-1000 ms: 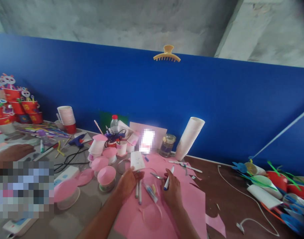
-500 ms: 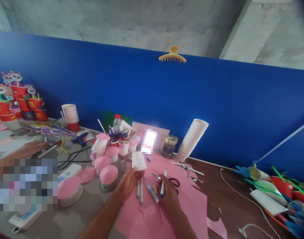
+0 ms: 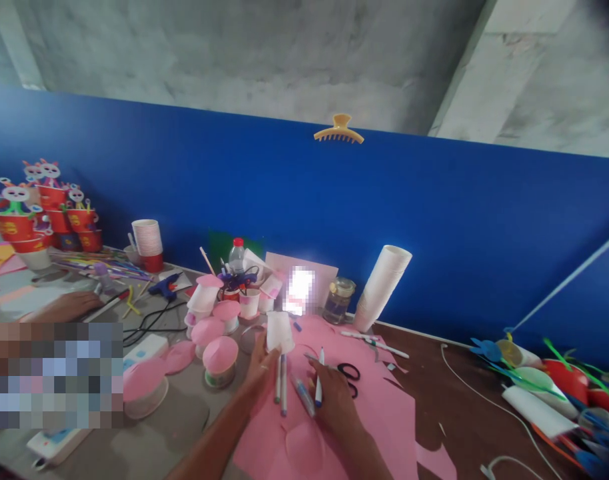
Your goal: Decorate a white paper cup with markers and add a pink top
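Gripping a blue-ended marker (image 3: 319, 387) over the pink sheet (image 3: 384, 427), the right hand (image 3: 336, 397) sits against black-handled scissors (image 3: 341, 367); whether it clasps them too, I cannot tell. Loose pens (image 3: 284, 390) lie on the sheet between it and the left hand (image 3: 259, 370), which pinches a white paper piece (image 3: 280, 331) near the sheet's far left edge, pink-topped cups (image 3: 220, 355) crowding that side. Beyond the sheet stand a clear jar (image 3: 338, 303), a leaning cup stack (image 3: 384, 287) and a blue partition (image 3: 234, 180).

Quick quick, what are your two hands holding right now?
Left hand: closed on the white paper.
Right hand: closed on a marker; whether it also grips the scissors cannot be told.
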`<state>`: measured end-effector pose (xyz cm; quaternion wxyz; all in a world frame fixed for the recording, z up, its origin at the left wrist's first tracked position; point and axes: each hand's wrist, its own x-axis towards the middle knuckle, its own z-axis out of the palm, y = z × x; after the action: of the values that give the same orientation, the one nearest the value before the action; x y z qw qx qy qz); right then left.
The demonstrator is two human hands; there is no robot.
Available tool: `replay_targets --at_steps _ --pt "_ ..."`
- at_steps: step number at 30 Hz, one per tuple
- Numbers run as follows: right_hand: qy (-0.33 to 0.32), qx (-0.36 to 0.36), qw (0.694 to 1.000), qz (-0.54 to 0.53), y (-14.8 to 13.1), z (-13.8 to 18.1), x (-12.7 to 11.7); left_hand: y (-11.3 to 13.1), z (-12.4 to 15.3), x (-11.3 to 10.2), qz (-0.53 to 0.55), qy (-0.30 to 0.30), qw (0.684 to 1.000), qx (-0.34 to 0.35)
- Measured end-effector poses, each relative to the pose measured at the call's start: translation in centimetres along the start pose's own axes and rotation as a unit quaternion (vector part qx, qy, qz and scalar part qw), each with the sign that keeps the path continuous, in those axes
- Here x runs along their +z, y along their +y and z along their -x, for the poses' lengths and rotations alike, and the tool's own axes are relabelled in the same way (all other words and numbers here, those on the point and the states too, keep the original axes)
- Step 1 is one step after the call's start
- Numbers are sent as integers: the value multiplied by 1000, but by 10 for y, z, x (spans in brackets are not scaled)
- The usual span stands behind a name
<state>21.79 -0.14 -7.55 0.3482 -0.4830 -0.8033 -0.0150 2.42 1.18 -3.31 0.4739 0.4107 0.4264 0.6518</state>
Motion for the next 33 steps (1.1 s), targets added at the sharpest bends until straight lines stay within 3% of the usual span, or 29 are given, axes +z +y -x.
replay_targets --at_steps 11,20,29,33 --pt "-7 32 999 -4 4 -2 4 -30 0 -7 -149 -48 988 20" --pt "94 44 995 2 21 -1 20 -38 1 -5 -327 -77 940 60" --pt "102 77 992 -17 18 -3 15 -57 -5 -14 -414 -97 897 120" --pt "119 89 988 -33 15 -3 12 -62 -7 -16 -411 -93 898 128"
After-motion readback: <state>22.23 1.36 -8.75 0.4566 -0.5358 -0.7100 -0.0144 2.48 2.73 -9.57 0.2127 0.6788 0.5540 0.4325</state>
